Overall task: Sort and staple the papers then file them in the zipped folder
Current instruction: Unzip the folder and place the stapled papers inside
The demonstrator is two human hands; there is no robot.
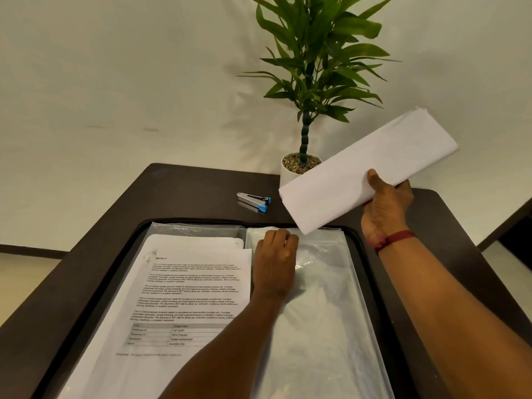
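**Loose sheaf held over the open folder**

The zipped folder lies open on the near half of the dark desk, its black rim framing two leaves of clear plastic. On the left leaf sits a stack of printed papers, the top sheet headed "Section 2" with a small table near its bottom.

The left hand rests knuckles-up on the right leaf, a clear plastic sleeve, close to the folder's spine. Its fingers are curled at the sleeve's far edge; whether they pinch the plastic cannot be told.

The right hand, with a red thread bracelet at the wrist, is raised above the desk's far right part and grips a sheaf of white papers, thumb on top. The sheaf tilts, blank side showing, its lower corner hanging over the folder's far right corner.

A silver and blue stapler lies beyond the folder near the desk's far edge. A potted plant stands at that edge, partly behind the sheaf.
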